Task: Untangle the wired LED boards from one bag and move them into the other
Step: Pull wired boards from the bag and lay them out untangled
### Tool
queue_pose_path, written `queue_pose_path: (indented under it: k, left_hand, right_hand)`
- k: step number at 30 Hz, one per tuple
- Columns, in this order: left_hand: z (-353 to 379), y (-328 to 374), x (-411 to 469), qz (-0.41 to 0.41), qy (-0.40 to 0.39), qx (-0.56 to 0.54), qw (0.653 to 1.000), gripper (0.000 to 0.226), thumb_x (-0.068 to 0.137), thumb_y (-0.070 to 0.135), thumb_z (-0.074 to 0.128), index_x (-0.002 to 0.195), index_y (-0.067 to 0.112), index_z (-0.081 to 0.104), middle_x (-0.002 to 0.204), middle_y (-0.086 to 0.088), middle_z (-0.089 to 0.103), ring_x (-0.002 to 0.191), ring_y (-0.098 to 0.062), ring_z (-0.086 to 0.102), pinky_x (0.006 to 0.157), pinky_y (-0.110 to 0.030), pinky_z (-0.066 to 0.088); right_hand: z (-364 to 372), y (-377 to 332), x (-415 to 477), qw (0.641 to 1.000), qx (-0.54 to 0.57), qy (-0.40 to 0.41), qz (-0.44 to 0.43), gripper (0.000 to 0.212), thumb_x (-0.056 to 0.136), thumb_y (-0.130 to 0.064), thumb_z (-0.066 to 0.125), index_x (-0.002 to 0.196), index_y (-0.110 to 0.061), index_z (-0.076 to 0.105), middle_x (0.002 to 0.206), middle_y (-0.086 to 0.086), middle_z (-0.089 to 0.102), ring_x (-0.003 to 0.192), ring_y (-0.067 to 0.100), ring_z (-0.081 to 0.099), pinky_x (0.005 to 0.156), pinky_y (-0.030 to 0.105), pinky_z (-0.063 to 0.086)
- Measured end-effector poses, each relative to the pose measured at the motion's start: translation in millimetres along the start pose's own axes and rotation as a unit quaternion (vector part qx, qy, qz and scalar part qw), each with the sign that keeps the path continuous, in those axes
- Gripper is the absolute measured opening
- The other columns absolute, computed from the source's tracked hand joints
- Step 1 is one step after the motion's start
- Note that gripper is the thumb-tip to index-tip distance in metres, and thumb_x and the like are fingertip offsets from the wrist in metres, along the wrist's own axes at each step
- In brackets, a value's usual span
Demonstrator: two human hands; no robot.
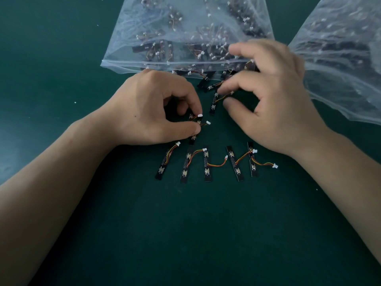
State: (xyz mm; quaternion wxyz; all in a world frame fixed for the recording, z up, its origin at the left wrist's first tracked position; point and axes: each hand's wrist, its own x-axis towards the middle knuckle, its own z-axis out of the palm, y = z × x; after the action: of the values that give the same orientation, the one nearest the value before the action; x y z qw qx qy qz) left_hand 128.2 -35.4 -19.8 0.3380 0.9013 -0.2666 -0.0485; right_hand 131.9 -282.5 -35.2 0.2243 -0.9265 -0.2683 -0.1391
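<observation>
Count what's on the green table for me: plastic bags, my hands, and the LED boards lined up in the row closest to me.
Plastic bags: 2
Hands, left hand and right hand: 2
LED boards in the near row: 5
Total: 9

Five black wired LED boards [206, 165] in row; more boards [208, 84] spill from clear bag [123, 48]; second bag [340, 69] right.

Wide bare green table [185, 234] on the near side, open stretch at left too, row of five boards [206, 164] lies across the centre, left hand [148, 108] with its pinched board [193, 139] and right hand [274, 96] crowd the middle, one bag [165, 38] walls the far side, second bag [340, 58] fills the right
</observation>
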Motion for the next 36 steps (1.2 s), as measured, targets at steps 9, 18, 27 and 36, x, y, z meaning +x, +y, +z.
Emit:
queue_pose_path:
  k: [9, 18, 27, 36]
  left_hand:
    - [-2.0, -1.7, -1.2, 0.008, 0.008, -0.003, 1.0, 0.022, 0.07, 0.023, 0.064, 0.087, 0.027, 0.076, 0.073, 0.008, 0.066, 0.066, -0.021, 0.058, 0.06, -0.037, 0.048]
    - [-2.4, -3.6, -0.4, 0.014, 0.007, 0.018, 1.0, 0.024, 0.065, 0.028, 0.055, 0.081, 0.026, 0.073, 0.075, 0.009, 0.066, 0.071, -0.017, 0.063, 0.061, -0.038, 0.051]
    - [-2.1, -0.5, -1.2, 0.039, -0.006, 0.032, 0.999, 0.024, 0.071, 0.051, 0.068, 0.083, 0.03, 0.068, 0.08, 0.012, 0.063, 0.081, -0.014, 0.064, 0.067, -0.04, 0.05]
    - [2.3, -4.3, 0.3, 0.024, 0.022, 0.033, 0.999, 0.027, 0.071, 0.054, 0.075, 0.086, 0.032, 0.07, 0.076, 0.015, 0.063, 0.076, -0.014, 0.063, 0.065, -0.036, 0.051]
  right_hand:
    - [-4.8, -3.1, 0.5, 0.998, 0.011, -0.056, -0.003, 0.008, 0.089, -0.028, 0.069, 0.089, -0.024, 0.076, 0.159, 0.0, 0.044, 0.154, 0.025, 0.027, 0.119, 0.044, 0.013]
    - [-3.9, -0.9, 0.8, 0.997, 0.023, -0.074, -0.003, 0.007, 0.082, -0.022, 0.065, 0.085, -0.024, 0.07, 0.162, -0.001, 0.039, 0.155, 0.024, 0.022, 0.121, 0.044, 0.009]
    - [-0.9, -0.5, 0.8, 0.998, 0.012, -0.067, 0.003, 0.006, 0.084, -0.023, 0.061, 0.086, -0.023, 0.067, 0.163, -0.002, 0.037, 0.156, 0.023, 0.019, 0.121, 0.043, 0.008]
    - [-1.7, 0.0, 0.5, 0.997, 0.012, -0.071, -0.01, 0.005, 0.085, -0.023, 0.062, 0.086, -0.024, 0.067, 0.163, 0.0, 0.038, 0.156, 0.025, 0.02, 0.121, 0.044, 0.009]
